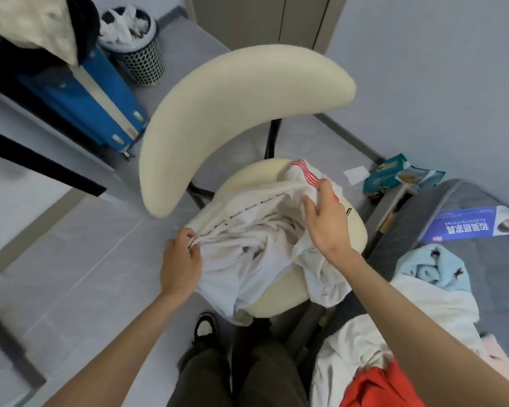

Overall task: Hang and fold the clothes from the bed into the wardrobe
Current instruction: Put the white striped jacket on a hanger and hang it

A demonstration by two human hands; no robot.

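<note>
a white garment [247,259] is laid, crumpled, over the seat of a cream chair [235,107], just beside the bed [497,277]. its bunched edge is gripped by the left hand [181,261], with the fingers curled tightly around the fabric. near the red-striped cuff [303,171] the cloth is pinched by the right hand [326,221], between thumb and bent fingers. a light blue garment [435,265] and a red garment [382,386] are seen on the bed.
</note>
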